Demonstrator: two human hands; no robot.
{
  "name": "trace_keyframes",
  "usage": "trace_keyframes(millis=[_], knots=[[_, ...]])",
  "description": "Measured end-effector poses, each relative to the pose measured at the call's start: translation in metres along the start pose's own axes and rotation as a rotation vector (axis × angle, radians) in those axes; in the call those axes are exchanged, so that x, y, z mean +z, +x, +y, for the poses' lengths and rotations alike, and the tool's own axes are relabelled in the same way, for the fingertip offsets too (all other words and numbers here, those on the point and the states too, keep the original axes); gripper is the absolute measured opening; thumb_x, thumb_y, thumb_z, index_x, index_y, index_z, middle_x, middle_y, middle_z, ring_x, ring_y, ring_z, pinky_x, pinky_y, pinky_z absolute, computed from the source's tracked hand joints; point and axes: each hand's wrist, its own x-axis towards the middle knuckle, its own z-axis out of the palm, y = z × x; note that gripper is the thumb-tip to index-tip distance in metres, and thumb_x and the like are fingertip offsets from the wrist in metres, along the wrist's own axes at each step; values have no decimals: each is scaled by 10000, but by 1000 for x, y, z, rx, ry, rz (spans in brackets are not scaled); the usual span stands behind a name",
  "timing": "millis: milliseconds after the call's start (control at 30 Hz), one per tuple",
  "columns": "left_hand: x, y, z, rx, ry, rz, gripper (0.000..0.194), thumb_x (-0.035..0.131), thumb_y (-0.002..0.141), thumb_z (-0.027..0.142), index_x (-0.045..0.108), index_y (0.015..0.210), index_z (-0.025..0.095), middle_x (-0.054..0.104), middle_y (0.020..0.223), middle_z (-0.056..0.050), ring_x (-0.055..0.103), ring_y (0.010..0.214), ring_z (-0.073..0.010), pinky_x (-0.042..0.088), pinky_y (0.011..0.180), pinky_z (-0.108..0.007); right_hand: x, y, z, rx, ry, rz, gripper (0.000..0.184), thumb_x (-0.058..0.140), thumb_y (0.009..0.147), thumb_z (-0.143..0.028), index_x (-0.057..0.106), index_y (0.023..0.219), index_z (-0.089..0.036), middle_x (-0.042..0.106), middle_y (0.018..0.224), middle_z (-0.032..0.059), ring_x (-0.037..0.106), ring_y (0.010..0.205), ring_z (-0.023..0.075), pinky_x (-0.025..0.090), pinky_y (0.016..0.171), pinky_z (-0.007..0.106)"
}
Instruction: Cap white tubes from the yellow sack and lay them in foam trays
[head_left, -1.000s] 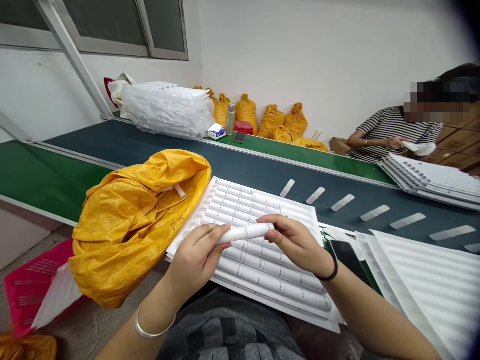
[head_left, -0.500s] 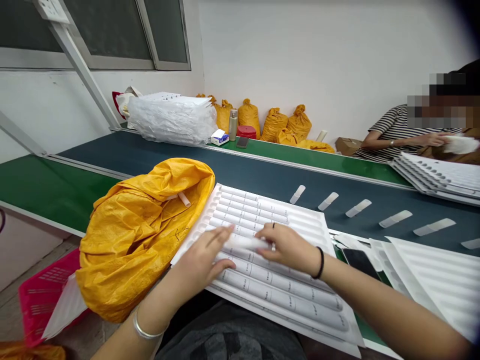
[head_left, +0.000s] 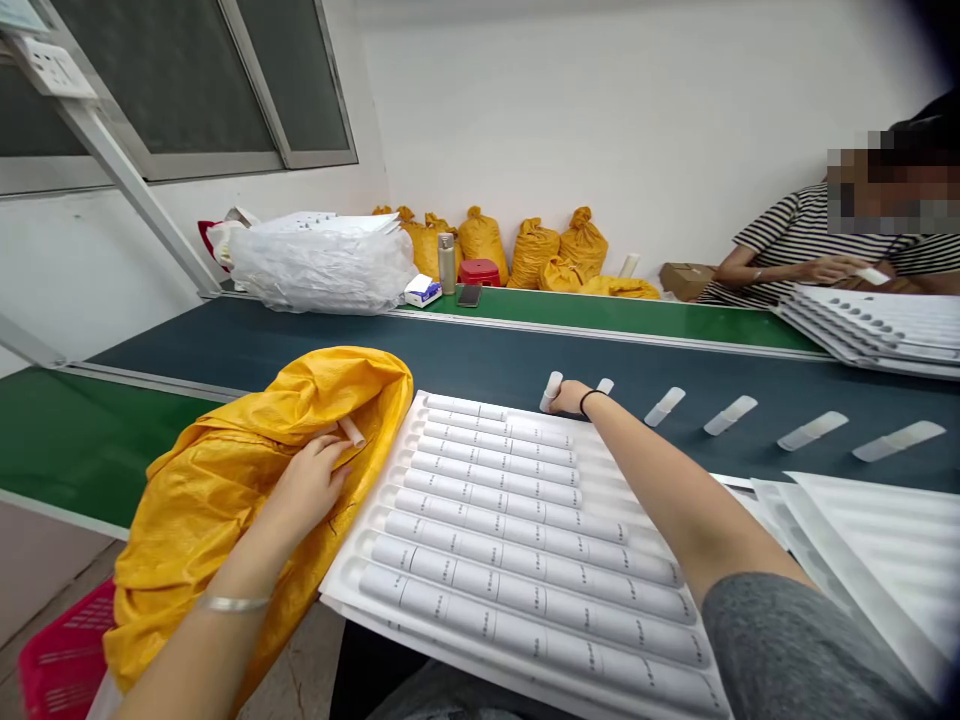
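My left hand reaches into the mouth of a yellow woven sack, its thumb and fingers apart. A thin white tube lies just beyond those fingertips, which a fold partly hides. Across the dark belt, my right hand has its fingers closed round a small whitish capped tube that stands tilted. Between my arms lies a white ridged tray with rows of printed white tubes in its grooves. Its upper right grooves hold no tubes.
More capped tubes stand spaced along the dark belt. White trays lie at the right. Opposite, a person holds a small white piece over stacked trays. A pink basket is at lower left.
My hands have parted from over the tray. The left has moved into the sack's mouth; the right has reached forward to a capped tube on the belt. The white tube they handled now appears laid down.
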Motion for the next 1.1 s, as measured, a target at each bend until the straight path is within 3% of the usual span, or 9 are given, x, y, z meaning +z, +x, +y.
trace_keyframes(millis=[100, 233, 367, 500, 600, 700, 800, 1000, 1100], knots=[[14, 27, -4, 30, 39, 8, 380, 413, 838, 210, 609, 1153, 131, 487, 1314, -189, 472, 1189, -344, 367, 1014, -498, -17, -11, 0, 82, -115, -88, 155, 595, 865, -235, 667, 836, -101, 676, 852, 96, 645, 810, 199, 505, 748, 352], [22, 44, -2, 35, 16, 16, 298, 416, 828, 196, 656, 989, 124, 420, 1381, -229, 391, 1247, -426, 355, 966, -597, -22, -49, -7, -13, -168, -152, 110, 602, 791, -146, 709, 764, -149, 706, 883, 115, 650, 865, 229, 463, 770, 303], [11, 43, 6, 29, -88, 46, 261, 423, 854, 220, 631, 975, 120, 590, 1175, -198, 542, 1102, -330, 393, 988, -487, -12, -82, -11, -121, -187, -161, 120, 665, 720, -161, 709, 831, -145, 691, 966, 124, 630, 915, 251, 452, 782, 299], [-14, 16, 39, 7, -223, 223, 347, 353, 939, 315, 495, 1202, 137, 585, 1193, -128, 558, 1095, -235, 416, 993, -366, -19, -104, -21, -161, -184, -9, 239, 583, 784, -191, 641, 1001, -109, 660, 954, 138, 603, 898, 249, 444, 765, 319], [-28, -19, 81, 104, -516, 418, 305, 493, 908, 354, 528, 1165, 195, 585, 1165, -77, 556, 1088, -215, 423, 988, -340, -24, -133, -43, -292, 52, 72, 255, 482, 873, -246, 597, 1079, -151, 656, 914, 80, 599, 775, 183, 461, 689, 290], [-35, -48, 123, 240, -714, 504, 272, 603, 862, 280, 581, 1129, 234, 591, 1080, -49, 568, 1031, -196, 445, 947, -327, -20, -172, -69, -494, 475, 19, 274, 475, 911, -302, 569, 1138, -179, 651, 970, 67, 606, 715, 144, 493, 633, 271], [-40, -63, 150, 407, -598, 505, 368, 641, 839, 230, 588, 1200, 275, 585, 1023, -51, 569, 973, -187, 471, 873, -311, -17, -203, -88, -610, 662, -66, 292, 491, 930, -329, 543, 1184, -196, 648, 1020, 77, 633, 761, 146, 527, 638, 273], [-51, -77, 172, 587, -254, 498, 641, 617, 845, 164, 364, 1419, 294, 633, 987, -74, 572, 914, -225, 456, 835, -366, -31, -229, -100, -1003, 345, 217, 330, 511, 923, -194, 529, 1252, -215, 636, 1081, 99, 610, 1010, 191, 527, 865, 332], [-56, -80, 175, 605, -248, 472, 768, 640, 841, 257, 213, 1479, 245, 640, 1001, -88, 575, 924, -234, 453, 855, -366, -34, -235, -100, -1041, 277, 304, 400, 531, 903, -155, 489, 1295, -222, 622, 1099, 107, 606, 1017, 199, 535, 861, 330]])
